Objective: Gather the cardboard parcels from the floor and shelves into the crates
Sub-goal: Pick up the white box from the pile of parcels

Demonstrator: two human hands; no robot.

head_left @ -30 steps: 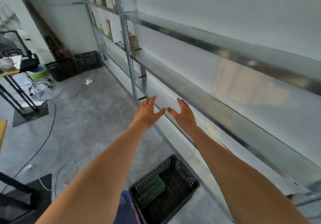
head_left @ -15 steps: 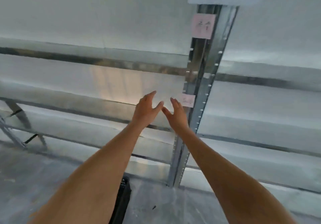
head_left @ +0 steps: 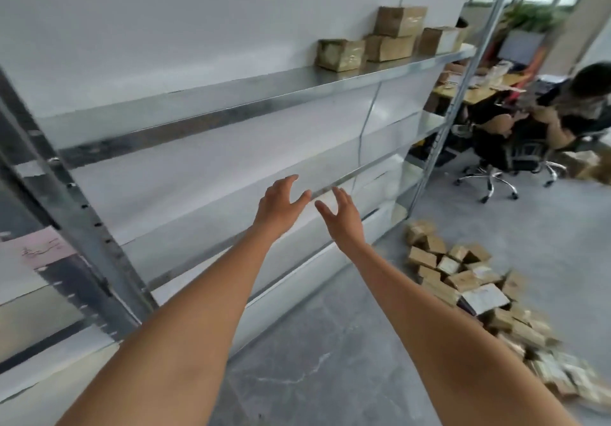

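Brown cardboard parcels are seen in two places: a loose heap on the grey concrete floor at lower right, beside the foot of the racking, and a small stack of brown cardboard parcels on the upper shelf, well beyond reach. No crate is visible in this view.

Left hand and right hand are held out in front, close together but not touching. Fingers are spread and slightly bent; nothing is gripped by either hand. Both hover in front of the galvanised steel shelving unit, whose nearer levels carry nothing visible.

Judged step: approach to the next parcels, with none picked up yet.

Risks noted:
- The floor heap is irregular and leaning; if a lower parcel is pulled first, neighbours are likely to slide or scatter.
- The shelf stack is two tiers high; the top box could be toppled if the bottom one is taken.
- A seated person on a black swivel office chair is near the heap's far end; collision is possible if the approach is made carelessly.
- Motion blur is present, so parcel edges cannot be judged finely.
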